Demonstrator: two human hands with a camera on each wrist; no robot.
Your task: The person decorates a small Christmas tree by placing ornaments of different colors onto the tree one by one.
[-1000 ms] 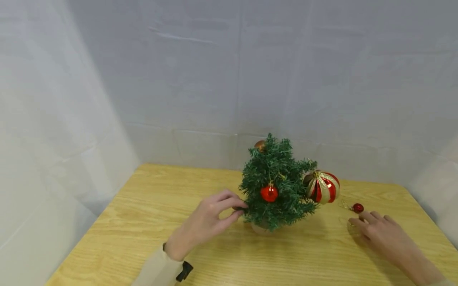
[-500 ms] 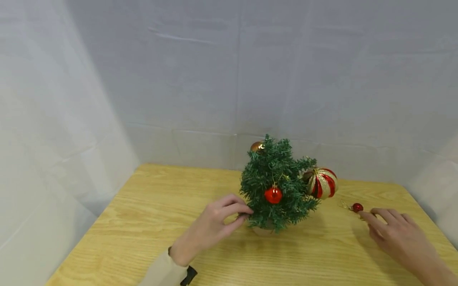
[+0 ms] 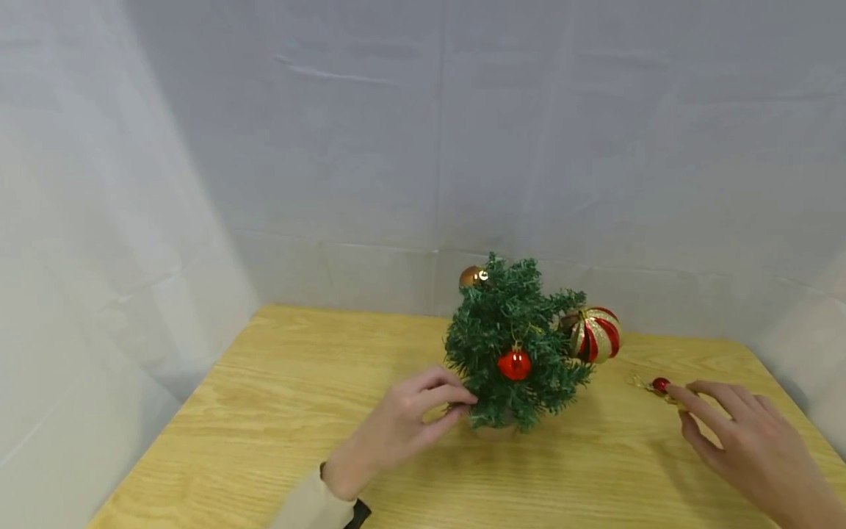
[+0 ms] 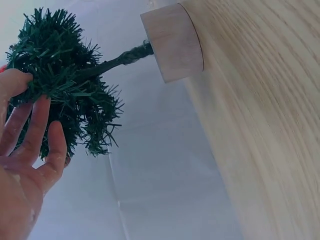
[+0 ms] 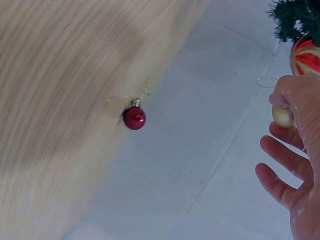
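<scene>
At the lower right of the head view, the right hand (image 3: pixel 753 441) is pinching a small gold ball (image 5: pixel 283 117), other fingers spreading, while the upright tree (image 3: pixel 489 330) is standing well leftward, near lower centre. The left hand (image 3: pixel 410 415), being nearer, is pinching the tree's lower left edge.

The tree (image 3: pixel 492 327) looks rough plastic — the bright red bauble (image 3: pixel 514 364) glossy.

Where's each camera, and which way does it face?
On the head: facing forward and down at the tree; left hand and right hand show.
On the left wrist: facing the tree's base; left hand shows.
On the right wrist: facing the dark-red bauble; right hand shows.
Head and right wrist views share the striped bauble.
</scene>
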